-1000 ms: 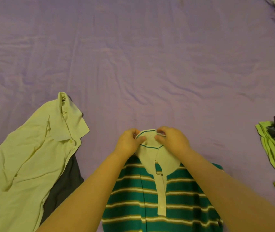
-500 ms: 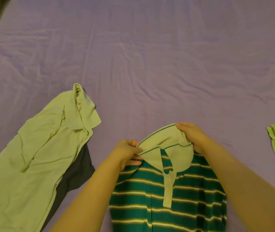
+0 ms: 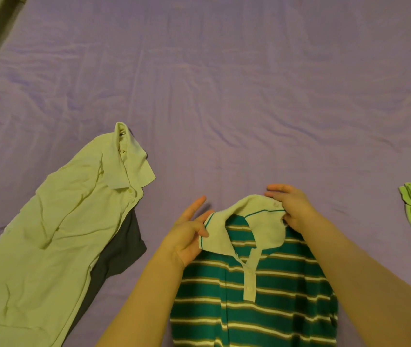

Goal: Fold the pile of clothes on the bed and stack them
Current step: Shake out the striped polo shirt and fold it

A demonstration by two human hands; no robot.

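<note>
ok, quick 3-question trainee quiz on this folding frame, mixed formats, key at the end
1. True or false: the striped polo has its placket buttoned to the top.
2. Which part of the striped polo does the right hand hold? A) hem B) sleeve C) collar
3. Fill in: the pale yellow shirt lies partly over a ____ garment on the purple sheet.

Key
1. False: the top is open, and the collar is spread.
2. C: its fingers grip the far right of the collar, while the left hand pinches the left collar tip.
3. Dark grey.
</note>
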